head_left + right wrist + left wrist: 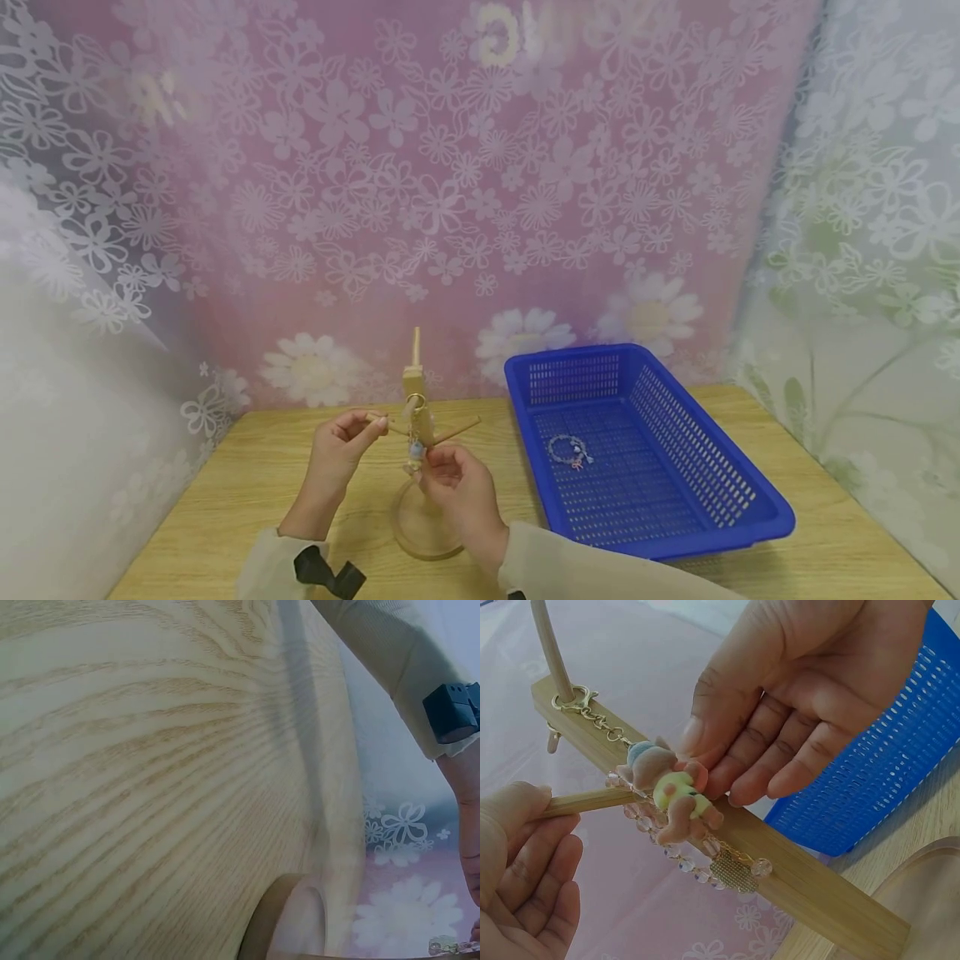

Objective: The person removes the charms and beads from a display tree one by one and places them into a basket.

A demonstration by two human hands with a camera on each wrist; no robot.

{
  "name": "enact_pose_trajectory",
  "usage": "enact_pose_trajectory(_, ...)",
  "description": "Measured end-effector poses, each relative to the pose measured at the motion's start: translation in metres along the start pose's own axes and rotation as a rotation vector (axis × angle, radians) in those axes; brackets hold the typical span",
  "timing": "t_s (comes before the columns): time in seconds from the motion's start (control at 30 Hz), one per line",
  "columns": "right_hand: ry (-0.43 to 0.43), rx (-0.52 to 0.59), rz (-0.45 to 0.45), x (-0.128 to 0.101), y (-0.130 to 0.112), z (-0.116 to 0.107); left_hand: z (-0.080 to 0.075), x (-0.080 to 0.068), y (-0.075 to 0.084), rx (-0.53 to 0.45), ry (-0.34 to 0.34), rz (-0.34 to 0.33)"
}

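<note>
A wooden display stand (414, 383) with side pegs rises from a round base (427, 553). My left hand (341, 454) pinches the end of its left peg (592, 801) between thumb and fingers. A keychain (671, 787) with a fuzzy animal figure in yellow hangs by its gold ring from the upper peg (551, 649). My right hand (465, 500) pinches the figure's side with thumb and fingertips, just in front of the post. Behind the figure, a clear pinkish bead bracelet (641, 823) hangs at the left peg, partly hidden; a gold textured charm (733, 871) shows below.
A blue plastic basket (716, 442) stands on the wooden table (225, 483) to the right of the stand. Inside it lies a pale bead bracelet (579, 452) with small charms. The flower-printed backdrop (480, 208) rises behind the table.
</note>
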State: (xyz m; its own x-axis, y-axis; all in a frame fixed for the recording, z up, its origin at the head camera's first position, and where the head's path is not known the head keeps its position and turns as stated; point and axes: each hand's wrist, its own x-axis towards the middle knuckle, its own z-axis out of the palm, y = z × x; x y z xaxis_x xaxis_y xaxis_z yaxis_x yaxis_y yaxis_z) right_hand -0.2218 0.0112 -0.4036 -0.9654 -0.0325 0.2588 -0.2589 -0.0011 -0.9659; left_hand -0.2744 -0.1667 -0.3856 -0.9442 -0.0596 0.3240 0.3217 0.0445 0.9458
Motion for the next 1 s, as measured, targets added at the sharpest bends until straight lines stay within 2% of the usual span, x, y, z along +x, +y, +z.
enact_pose_trajectory(0.2, 0.043, 0.036, 0.036, -0.001, 0.001, 0.006, 0.000, 0.000, 0.000, 0.006, 0.000, 0.009)
enact_pose_trajectory(0.47, 0.113, 0.071, 0.018, -0.001, 0.001, 0.015, 0.000, -0.001, 0.001, 0.005, -0.006, 0.011)
enact_pose_trajectory(1.0, 0.210, 0.023, -0.031, 0.006, 0.008, 0.019, 0.000, -0.001, 0.002, 0.006, -0.002, 0.008)
